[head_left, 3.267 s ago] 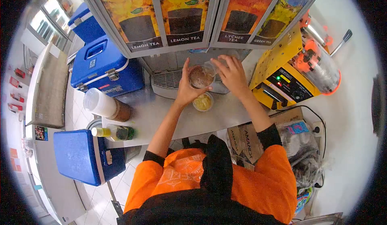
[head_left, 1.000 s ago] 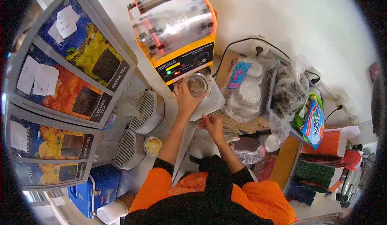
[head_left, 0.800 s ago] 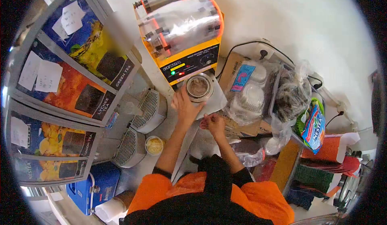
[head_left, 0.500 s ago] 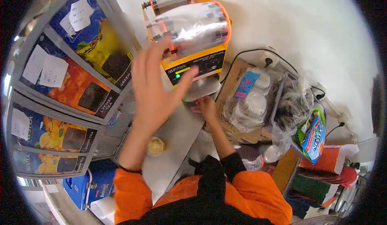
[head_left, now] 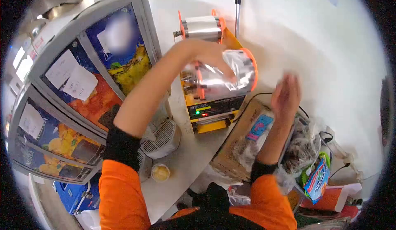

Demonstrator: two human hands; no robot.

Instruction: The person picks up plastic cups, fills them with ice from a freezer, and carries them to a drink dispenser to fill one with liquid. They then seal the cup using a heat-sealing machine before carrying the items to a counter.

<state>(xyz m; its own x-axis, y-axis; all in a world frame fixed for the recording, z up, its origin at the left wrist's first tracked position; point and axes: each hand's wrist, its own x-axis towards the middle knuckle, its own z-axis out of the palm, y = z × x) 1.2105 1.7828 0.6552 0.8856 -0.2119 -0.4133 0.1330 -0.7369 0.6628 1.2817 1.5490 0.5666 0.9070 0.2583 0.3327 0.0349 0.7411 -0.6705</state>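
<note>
A yellow cup-sealing machine [head_left: 216,125] stands at the centre, with a green light and a red light on its black front panel. Across the large plastic film roll [head_left: 243,71] on top of it lies my left hand [head_left: 210,56], fingers spread over the film. My right hand [head_left: 287,94] is raised to the right of the machine, above the cardboard box; it is blurred. The machine's upright lever [head_left: 237,7] with a black knob is behind the rolls. A clear cup with yellowish contents [head_left: 160,172] sits on the counter.
On the left is a drink dispenser [head_left: 88,125] with a drip tray [head_left: 161,137]. To the right are an open cardboard box [head_left: 227,160], bagged items [head_left: 299,147], a Nestea pack [head_left: 317,182] and black cables along the wall. A blue cooler [head_left: 68,195] is at lower left.
My left hand has moved up onto the film roll. My right hand has left the machine's front and risen to the right. The view has shifted, showing the lever and a red light.
</note>
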